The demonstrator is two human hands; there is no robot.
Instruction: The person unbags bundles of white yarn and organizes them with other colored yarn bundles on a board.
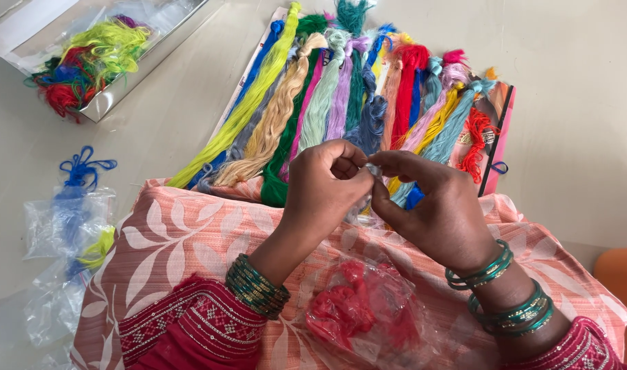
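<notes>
Nearest the camera: clear plastic bag (368, 312) of red thread lying on the lap, on peach leaf-printed cloth (169, 240), directly below both hands and apart from them. Green bangles on both wrists.

Above the bag: left hand (324, 188) and right hand (437, 209) brought together at mid-frame, fingertips meeting. Small clear plastic packet (373, 170) pinched between them, thumb and forefinger of each hand closed narrowly on its top edge; remainder of the packet hanging down between the palms, long axis roughly vertical. Contents of the packet too small to tell. Both hands equally near the packet, left from the left side, right from the right.

Left of the lap: loose clear bags (67, 226) holding blue and yellow thread, well apart from either hand.

Beyond the hands: row of coloured thread skeins (341, 96) laid side by side on a flat card, long axes running away from the body, near ends just behind the fingertips.

Farthest, upper left: open box (115, 89) of tangled mixed thread.
</notes>
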